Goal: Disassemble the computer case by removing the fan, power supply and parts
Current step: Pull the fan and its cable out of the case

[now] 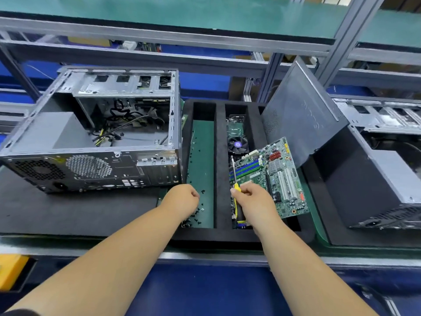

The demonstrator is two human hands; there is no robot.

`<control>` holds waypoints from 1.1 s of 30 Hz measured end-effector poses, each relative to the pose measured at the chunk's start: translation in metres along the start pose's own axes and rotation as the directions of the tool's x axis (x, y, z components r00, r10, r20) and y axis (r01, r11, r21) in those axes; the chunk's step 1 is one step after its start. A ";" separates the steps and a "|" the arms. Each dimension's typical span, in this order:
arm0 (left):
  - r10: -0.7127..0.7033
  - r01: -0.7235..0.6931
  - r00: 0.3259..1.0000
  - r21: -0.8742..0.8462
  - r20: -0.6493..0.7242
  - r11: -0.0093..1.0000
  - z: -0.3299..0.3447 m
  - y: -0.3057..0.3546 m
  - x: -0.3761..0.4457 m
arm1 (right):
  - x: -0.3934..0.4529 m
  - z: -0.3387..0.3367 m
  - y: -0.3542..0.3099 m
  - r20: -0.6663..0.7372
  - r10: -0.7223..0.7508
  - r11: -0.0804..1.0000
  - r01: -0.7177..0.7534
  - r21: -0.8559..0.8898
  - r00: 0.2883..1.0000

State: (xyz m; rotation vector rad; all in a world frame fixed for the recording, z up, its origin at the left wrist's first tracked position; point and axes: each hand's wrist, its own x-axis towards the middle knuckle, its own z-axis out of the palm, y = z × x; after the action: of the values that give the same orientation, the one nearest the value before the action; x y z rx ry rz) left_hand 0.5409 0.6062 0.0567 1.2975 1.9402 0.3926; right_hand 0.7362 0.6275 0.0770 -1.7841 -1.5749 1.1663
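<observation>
The open computer case (91, 131) lies on its side at far left, cables loose inside. The left hand (182, 198), fingers curled, hovers over small black screws (197, 210) in the foam tray (219, 169); whether it pinches one I cannot tell. The right hand (252, 199) grips a yellow-handled screwdriver (235, 190) beside the motherboard (273, 179) lying in the tray.
</observation>
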 end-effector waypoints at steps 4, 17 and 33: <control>-0.025 0.022 0.999 -0.094 -0.031 0.995 -0.004 0.000 0.000 | 0.015 0.008 -0.001 0.051 0.029 0.991 -0.022 -0.131 0.998; 0.066 -0.104 0.989 -0.301 -0.132 0.948 -0.046 0.022 -0.032 | 0.034 0.044 0.001 0.099 0.027 0.825 0.033 -0.565 0.995; 0.268 -0.348 0.927 -0.341 -0.262 0.873 -0.170 0.020 -0.044 | 0.028 0.024 -0.106 -0.015 -0.214 0.914 0.195 -0.354 0.977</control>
State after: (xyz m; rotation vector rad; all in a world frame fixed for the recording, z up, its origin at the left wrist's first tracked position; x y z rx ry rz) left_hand 0.4384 0.6017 0.2008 1.3431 1.6982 1.0531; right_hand 0.6572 0.6733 0.1428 -1.7873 -1.9812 0.7672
